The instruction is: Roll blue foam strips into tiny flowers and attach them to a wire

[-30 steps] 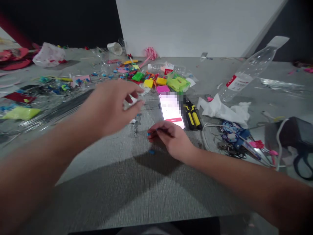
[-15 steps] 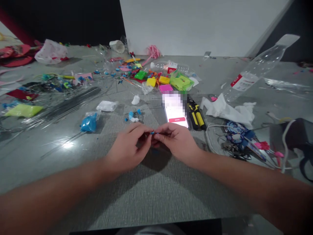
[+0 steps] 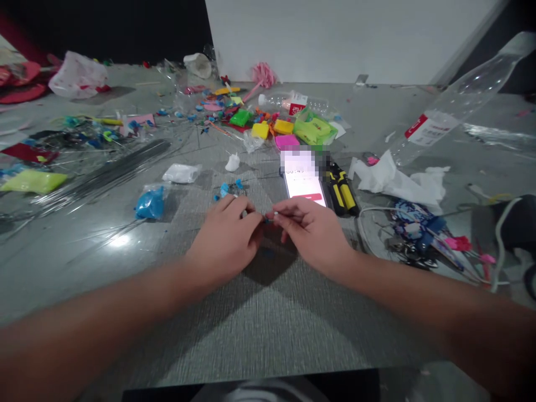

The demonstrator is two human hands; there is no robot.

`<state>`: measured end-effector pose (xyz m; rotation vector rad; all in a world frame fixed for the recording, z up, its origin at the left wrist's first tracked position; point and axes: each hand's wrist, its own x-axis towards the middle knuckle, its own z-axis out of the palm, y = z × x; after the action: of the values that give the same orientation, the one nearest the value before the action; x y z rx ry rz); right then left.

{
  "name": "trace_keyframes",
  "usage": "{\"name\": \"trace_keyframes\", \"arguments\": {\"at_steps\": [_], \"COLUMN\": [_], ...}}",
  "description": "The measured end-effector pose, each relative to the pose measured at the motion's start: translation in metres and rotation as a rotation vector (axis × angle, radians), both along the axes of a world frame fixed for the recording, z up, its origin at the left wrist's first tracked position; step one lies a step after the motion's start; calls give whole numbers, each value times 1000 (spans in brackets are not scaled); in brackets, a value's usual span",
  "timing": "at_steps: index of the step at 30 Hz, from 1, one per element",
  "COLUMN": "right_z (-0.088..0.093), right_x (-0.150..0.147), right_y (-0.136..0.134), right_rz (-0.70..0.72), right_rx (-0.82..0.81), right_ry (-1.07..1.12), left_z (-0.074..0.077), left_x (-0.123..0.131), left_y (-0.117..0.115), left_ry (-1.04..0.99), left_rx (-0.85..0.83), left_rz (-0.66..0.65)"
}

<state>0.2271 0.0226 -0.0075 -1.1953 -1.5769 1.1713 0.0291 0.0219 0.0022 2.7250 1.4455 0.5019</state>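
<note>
My left hand (image 3: 228, 237) and my right hand (image 3: 312, 229) meet over the grey table (image 3: 259, 329), fingertips pinched together on a tiny blue piece (image 3: 268, 219) held between them. Both hands have their fingers curled shut. A small blue scrap (image 3: 268, 254) lies on the table just below the hands. A lit phone (image 3: 304, 181) lies just beyond my right hand. Small blue and white bits (image 3: 228, 190) lie just beyond my left hand.
Yellow-and-black pliers (image 3: 341, 192) lie right of the phone. A blue bag (image 3: 149, 204), a white bag (image 3: 181, 173), thin wires (image 3: 104, 176), coloured clay blocks (image 3: 285, 131), crumpled tissue (image 3: 397, 181), a tilted clear bottle (image 3: 452, 106) and cables with keys (image 3: 419, 234) crowd the table.
My left hand came down from above the table to meet my right hand. Both now pinch the small blue piece, slightly farther from me than half a second ago.
</note>
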Motion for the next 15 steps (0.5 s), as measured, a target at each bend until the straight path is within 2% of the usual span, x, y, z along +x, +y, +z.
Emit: {"name": "trace_keyframes", "arguments": {"at_steps": [2, 4, 8, 11, 15], "right_z": [4, 8, 12, 10, 8], "right_x": [1, 3, 4, 4, 4], "right_y": [-1, -1, -3, -3, -5], "right_rz": [-19, -6, 46, 36, 33], "right_rx": [51, 170, 400, 344, 237], "right_ry": [-42, -120, -199, -177, -151], "left_z": [2, 7, 16, 17, 15], "left_x": [0, 0, 2, 2, -1], "left_y": [-1, -4, -14, -18, -17], "left_ry": [-131, -251, -405, -476, -495], "left_rx": [4, -4, -154, -231, -200], "left_rz": [16, 42, 65, 32, -27]}}
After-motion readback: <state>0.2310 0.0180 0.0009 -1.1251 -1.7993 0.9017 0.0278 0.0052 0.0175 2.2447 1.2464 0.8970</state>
